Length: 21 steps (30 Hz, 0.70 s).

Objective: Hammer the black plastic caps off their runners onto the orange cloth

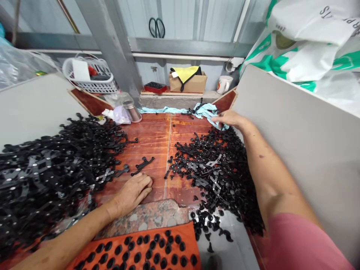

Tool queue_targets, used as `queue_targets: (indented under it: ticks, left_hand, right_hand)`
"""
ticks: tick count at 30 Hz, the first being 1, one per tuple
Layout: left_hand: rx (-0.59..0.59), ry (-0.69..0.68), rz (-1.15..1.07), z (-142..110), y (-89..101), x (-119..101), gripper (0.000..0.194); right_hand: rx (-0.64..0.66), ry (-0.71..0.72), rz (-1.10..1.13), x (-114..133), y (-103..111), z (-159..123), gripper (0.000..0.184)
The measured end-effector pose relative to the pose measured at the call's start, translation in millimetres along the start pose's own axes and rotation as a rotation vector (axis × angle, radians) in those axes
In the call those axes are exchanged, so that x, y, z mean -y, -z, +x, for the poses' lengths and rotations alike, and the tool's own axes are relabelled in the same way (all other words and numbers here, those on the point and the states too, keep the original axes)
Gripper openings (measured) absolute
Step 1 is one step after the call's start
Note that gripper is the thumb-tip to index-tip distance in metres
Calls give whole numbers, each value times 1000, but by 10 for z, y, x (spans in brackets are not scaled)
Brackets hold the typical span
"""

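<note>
My left hand (132, 193) lies palm down on the red-brown wooden tabletop (152, 131), fingers out and holding nothing. Just beyond its fingertips is a black linked piece with small round ends (144, 165). My right hand (230, 118) reaches to the far right, over a crumpled light-blue cloth strip (208, 111). Its fingers are bent together, and what they grip is hidden. Below that hand spreads a pile of black linked pieces and small black caps (216, 165). A larger pile of black linked pieces (56, 165) covers the left side.
An orange cloth (112, 240) with rows of black caps lies in front, beside a grey sheet (233, 232). Grey panels (303, 142) flank the table. At the back stand a metal-and-clear jar (132, 110), a white basket (90, 84), a cardboard box (188, 83) and a mug (224, 85).
</note>
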<state>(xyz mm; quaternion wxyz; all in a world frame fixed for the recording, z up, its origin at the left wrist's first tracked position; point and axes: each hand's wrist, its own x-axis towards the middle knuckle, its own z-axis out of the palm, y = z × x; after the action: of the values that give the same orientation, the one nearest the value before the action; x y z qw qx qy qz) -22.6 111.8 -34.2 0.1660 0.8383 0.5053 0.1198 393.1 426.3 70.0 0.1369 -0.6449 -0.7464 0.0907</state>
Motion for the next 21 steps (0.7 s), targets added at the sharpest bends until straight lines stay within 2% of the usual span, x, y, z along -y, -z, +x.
queue_targets:
  ticks: [2,4,7,10,13,15,18,21]
  left_hand:
    - [9,4,-2,1,2,-5,26]
    - [12,12,-6,2,0,-7,25]
    - [6,18,-12,3,-6,-10,24]
    - [-3,14,-9,1,-11,-17,22]
    - [1,17,2,1,-14,-23,22]
    - [4,17,6,1,-14,-25,22]
    - [-3,18,6,-1,-12,-25,21]
    - [-11,20,3,-3,-11,-25,21]
  right_hand:
    - [132,105,-22,185,-52,76,47]
    - [150,165,-55,438,-187,211,46]
    - [39,194,-112,838,-504,434,46]
    - [-43,193,-168,1086,-849,557,54]
    - [-52,197,-211,1134,-1098,556,57]
    - [-61,222,-238,1116,-1172,514,52]
    - [-36,315,-277,1104,-1156,402,42]
    - [58,392,-310,1099,-1044,245,35]
